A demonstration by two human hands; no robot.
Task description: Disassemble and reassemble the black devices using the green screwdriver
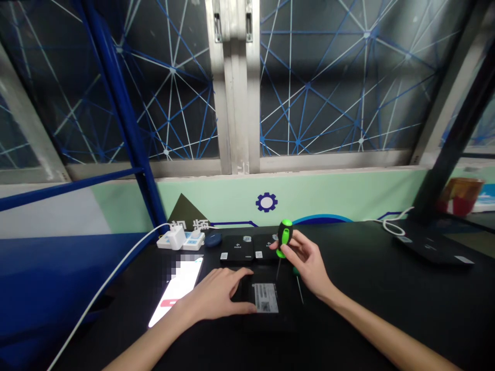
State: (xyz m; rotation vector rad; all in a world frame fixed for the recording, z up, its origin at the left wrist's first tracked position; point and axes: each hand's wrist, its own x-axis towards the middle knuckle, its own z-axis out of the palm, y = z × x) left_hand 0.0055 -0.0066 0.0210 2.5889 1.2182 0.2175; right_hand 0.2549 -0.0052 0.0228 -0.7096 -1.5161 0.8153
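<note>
My right hand [309,262] grips a green-and-black screwdriver [285,238] by its handle, with the shaft pointing down. The tip reaches the far right part of a black box-like device [266,273]; whether it touches cannot be made out. A white printed label [266,298] is on the device's upper face. From the left, my left hand [220,292] rests against the device, thumb and forefinger spread along its side. Beneath my right hand lies a second screwdriver [300,288] with a dark green handle, partly hidden by the fingers.
Two flat black boxes [236,248] lie behind the device. At left are a lit phone [178,293], a white power strip [193,240] with a plugged-in charger and cable, and a dark blue round object [213,239]. Another black device [433,250] sits at far right.
</note>
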